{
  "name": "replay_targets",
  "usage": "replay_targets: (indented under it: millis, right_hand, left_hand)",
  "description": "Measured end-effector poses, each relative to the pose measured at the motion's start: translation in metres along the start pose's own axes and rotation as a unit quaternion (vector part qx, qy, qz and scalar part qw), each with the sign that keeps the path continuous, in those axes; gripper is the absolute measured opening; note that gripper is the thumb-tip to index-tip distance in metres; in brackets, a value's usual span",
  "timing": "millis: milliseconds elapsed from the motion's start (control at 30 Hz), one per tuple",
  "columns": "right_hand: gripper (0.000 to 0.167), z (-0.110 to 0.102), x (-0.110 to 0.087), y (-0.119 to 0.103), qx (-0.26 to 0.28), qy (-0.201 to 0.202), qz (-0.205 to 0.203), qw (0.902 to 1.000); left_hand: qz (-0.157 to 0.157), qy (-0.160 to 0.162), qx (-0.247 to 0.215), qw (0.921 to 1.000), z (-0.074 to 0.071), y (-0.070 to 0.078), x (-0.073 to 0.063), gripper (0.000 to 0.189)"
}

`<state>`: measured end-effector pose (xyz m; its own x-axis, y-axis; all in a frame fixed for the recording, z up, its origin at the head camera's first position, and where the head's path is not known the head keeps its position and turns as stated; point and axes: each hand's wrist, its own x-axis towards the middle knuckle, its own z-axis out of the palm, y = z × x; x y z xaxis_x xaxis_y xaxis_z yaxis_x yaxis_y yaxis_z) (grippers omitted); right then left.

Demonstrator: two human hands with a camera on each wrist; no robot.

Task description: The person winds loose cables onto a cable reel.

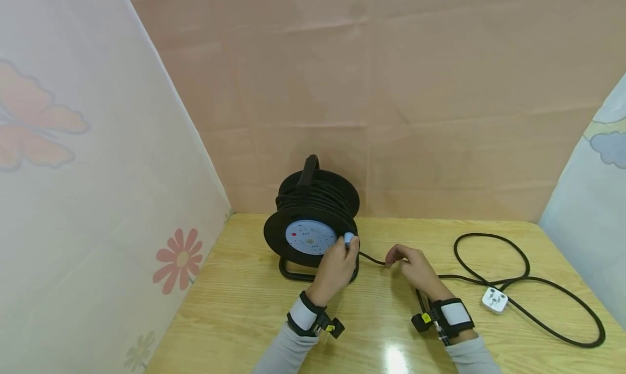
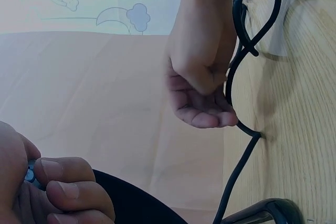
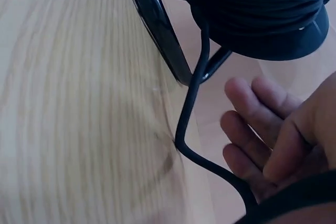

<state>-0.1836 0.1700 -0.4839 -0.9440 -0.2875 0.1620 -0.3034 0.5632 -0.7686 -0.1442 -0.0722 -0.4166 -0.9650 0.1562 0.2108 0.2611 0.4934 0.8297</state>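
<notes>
A black cable reel [image 1: 281,235] with a pale blue socket face [image 1: 305,243] stands on its tubular frame, cable wound around its drum. My left hand [image 1: 337,266] grips the light blue winding knob [image 1: 349,238] at the reel's right side; the left wrist view shows these fingers curled. Black cable [image 1: 373,259] runs from the reel toward my right hand [image 1: 417,268]. In the right wrist view, that hand's fingers [image 3: 244,129] are loosely bent, with the cable passing by the lower ones. The fingertips appear to touch the cable without closing around it.
The cable's loose end lies in wide loops [image 1: 525,265] on the right of the wooden table [image 1: 235,319], with a white plug [image 1: 495,300] among them. Behind the reel rises a tan sheet [image 1: 415,102]; a patterned white sheet [image 1: 98,145] borders the left.
</notes>
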Motion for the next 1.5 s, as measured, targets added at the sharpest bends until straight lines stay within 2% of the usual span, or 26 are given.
replay_targets:
  millis: [233,367,533,733,833,1033,1133,1367,1500]
  right_hand:
    - [0.059,-0.012,-0.012,0.002,-0.024,-0.062,-0.009,0.9978]
    - [0.066,-0.017,-0.019,0.003,-0.046,-0.061,-0.026,0.9968]
    - [0.065,-0.022,-0.023,0.01,-0.071,-0.051,-0.062,0.9942]
    - [0.067,-0.03,-0.027,0.019,-0.069,-0.053,-0.071,0.9937]
    - [0.068,-0.036,-0.03,0.021,-0.059,-0.061,-0.071,0.9939]
    - [0.07,-0.044,-0.038,0.028,-0.043,-0.095,-0.04,0.9937]
    - [0.065,-0.048,-0.042,0.032,-0.055,-0.114,-0.043,0.991]
    - [0.055,-0.05,-0.042,0.041,-0.057,-0.127,-0.114,0.9837]
    - [0.042,-0.049,-0.042,0.042,-0.06,-0.128,-0.104,0.9845]
  left_hand:
    - [0.0,-0.005,-0.011,0.9999,0.0,0.001,-0.001,0.042]
    - [-0.003,-0.008,-0.012,0.9999,-0.001,0.001,-0.001,0.042]
    - [0.0,-0.009,-0.016,0.9998,-0.002,0.002,-0.002,0.043]
    - [0.002,-0.012,-0.015,0.9998,-0.001,0.001,-0.002,0.043]
    - [0.0,-0.013,-0.014,0.9998,-0.002,0.001,-0.002,0.044]
    - [-0.001,-0.011,-0.013,0.9999,0.0,0.0,-0.002,0.044]
    - [0.002,-0.012,-0.009,0.9999,0.001,-0.002,-0.002,0.045]
    - [0.001,-0.013,-0.017,0.9998,0.002,-0.002,-0.001,0.044]
    - [-0.004,-0.018,-0.021,0.9996,0.001,-0.001,-0.002,0.044]
